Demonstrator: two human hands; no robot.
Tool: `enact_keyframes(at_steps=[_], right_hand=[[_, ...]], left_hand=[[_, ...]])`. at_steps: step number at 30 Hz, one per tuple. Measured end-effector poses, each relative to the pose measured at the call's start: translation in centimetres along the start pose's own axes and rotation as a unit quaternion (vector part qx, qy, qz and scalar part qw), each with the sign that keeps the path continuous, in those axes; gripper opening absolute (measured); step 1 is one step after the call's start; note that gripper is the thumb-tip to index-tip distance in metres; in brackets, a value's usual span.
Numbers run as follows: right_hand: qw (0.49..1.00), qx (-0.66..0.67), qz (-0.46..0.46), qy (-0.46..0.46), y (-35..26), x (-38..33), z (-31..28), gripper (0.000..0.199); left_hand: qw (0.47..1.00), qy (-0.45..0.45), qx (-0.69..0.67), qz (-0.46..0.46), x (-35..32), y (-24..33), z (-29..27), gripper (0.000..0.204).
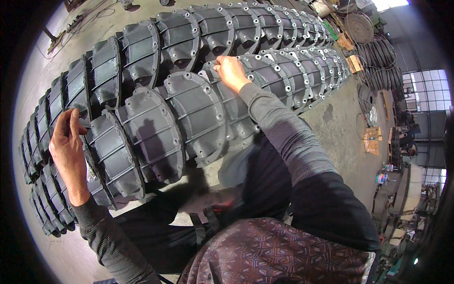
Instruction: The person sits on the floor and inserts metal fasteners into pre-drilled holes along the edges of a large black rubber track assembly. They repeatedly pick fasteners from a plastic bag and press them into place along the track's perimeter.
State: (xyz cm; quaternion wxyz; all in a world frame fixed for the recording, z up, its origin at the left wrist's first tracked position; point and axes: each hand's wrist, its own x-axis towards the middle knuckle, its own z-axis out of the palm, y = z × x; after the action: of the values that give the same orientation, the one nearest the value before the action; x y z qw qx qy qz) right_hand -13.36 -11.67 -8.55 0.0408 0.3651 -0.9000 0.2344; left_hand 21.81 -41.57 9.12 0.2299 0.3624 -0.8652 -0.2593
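Two long rows of dark grey ribbed metal castings, with bolt holes along their flanges, lie side by side in front of me. My right hand [231, 72] reaches over the near row, fingers bent together in a pinch at the upper flange of a casting [227, 97]. Whatever its fingertips hold, if anything, is hidden. My left hand [68, 149] is raised at the left, over the near row and close to a far-row casting [78, 92]. Its fingers are loosely bent and partly apart, with nothing visible in them. A shadow falls across a near-row casting [150, 132].
Coiled dark hoses [376, 64] and a round disc [359, 27] are stacked beyond the rows' right end. A wooden crate [372, 140] stands on the concrete floor [343, 128] at the right. Cables [78, 23] lie on the floor at the far left.
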Motion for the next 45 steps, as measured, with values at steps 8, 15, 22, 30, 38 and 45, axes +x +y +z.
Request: enact_keyframes(at_steps=[8, 15, 22, 30, 38, 45], right_hand=[[0.999, -0.049, -0.007, -0.022, 0.0, 0.2, 0.3, 0.02], [0.98, -0.104, -0.163, -0.048, 0.4, 0.8, 0.1, 0.012], [0.975, -0.08, -0.19, -0.078, 0.6, 1.4, -0.6, 0.009], [0.981, -0.116, -0.109, -0.106, 0.2, 1.7, -0.5, 0.013], [0.981, -0.156, -0.092, -0.071, -0.8, 1.5, 0.1, 0.025], [0.989, -0.09, -0.084, -0.084, -0.3, 1.4, -0.3, 0.017]], left_hand=[[1.0, 0.003, -0.005, 0.015, 0.0, -0.3, 0.3, 0.029], [0.999, 0.013, -0.01, 0.036, 0.1, 0.0, 0.4, 0.025], [0.996, 0.029, -0.023, 0.077, -0.3, 0.2, 0.2, 0.026], [0.996, 0.021, -0.033, 0.077, -0.4, 0.1, 0.2, 0.026], [0.994, 0.047, -0.035, 0.097, -0.6, -0.5, 0.1, 0.023], [0.998, 0.02, -0.016, 0.058, -0.7, -0.5, -0.3, 0.025]])
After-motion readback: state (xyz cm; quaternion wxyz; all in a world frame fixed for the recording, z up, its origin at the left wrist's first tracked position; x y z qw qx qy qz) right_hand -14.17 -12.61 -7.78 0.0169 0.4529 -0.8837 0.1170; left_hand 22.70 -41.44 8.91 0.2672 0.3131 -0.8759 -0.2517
